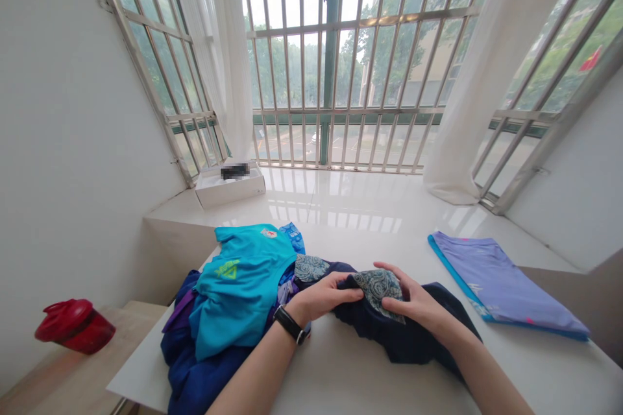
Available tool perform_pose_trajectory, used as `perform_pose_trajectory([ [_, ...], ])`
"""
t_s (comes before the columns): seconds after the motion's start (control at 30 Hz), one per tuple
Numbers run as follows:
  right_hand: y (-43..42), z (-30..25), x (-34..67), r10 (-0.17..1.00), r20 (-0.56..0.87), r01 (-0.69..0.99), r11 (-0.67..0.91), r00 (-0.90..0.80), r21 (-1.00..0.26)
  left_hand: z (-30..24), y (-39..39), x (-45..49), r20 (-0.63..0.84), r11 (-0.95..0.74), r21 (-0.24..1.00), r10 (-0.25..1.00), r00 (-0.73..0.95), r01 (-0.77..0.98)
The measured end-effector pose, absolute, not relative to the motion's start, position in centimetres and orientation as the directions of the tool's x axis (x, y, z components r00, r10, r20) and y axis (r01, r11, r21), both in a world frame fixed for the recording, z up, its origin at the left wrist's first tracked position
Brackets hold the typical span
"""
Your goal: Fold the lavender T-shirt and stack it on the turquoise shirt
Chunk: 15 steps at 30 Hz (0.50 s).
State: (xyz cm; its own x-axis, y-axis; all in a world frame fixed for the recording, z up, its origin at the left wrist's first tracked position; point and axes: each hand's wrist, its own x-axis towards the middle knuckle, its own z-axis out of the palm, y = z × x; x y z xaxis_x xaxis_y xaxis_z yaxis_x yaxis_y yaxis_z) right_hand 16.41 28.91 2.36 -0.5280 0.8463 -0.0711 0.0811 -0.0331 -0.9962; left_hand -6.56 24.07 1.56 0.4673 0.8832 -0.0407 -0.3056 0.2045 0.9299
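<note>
I have my left hand (pixel 324 295) and right hand (pixel 413 298) gripping a navy garment (pixel 403 340) on the worktop (pixel 370 382). One folded lilac garment (pixel 503 288) lies to the right; a heap of clothes (pixel 233 292) sits unfolded to the left.

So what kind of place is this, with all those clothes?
It looks like a room in someone's home: a tall steel-barred window, long white sheer curtains, and a turquoise T-shirt in a heap of clothes on a white table.
</note>
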Motion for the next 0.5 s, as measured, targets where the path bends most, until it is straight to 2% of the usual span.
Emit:
perform_pose_trajectory([
  [0.13, 28.3, 3.0, 16.1, 0.835, -0.106, 0.06, -0.088, -0.54, -0.994, 1.4, 24.2, -6.4, -0.025, 0.176, 0.926, 0.911, 0.411, -0.335],
  [0.23, 27.9, 3.5, 16.3, 0.883, -0.139, -0.055, -0.183, -0.449, -0.982, 1.8, 24.2, -6.4, 0.013, 0.12, 0.943, 0.919, 0.394, -0.312],
  [0.4, 27.9, 3.5, 17.1, 0.965, -0.184, -0.262, -0.229, -0.186, -0.938, 2.7, 23.8, -6.6, 0.006, 0.023, 0.999, 0.849, 0.529, -0.048],
  [0.5, 28.5, 3.1, 18.0, 0.975, -0.186, -0.329, -0.215, -0.119, -0.919, 2.5, 23.6, -6.6, 0.013, -0.107, 0.984, 0.839, 0.544, 0.143],
])
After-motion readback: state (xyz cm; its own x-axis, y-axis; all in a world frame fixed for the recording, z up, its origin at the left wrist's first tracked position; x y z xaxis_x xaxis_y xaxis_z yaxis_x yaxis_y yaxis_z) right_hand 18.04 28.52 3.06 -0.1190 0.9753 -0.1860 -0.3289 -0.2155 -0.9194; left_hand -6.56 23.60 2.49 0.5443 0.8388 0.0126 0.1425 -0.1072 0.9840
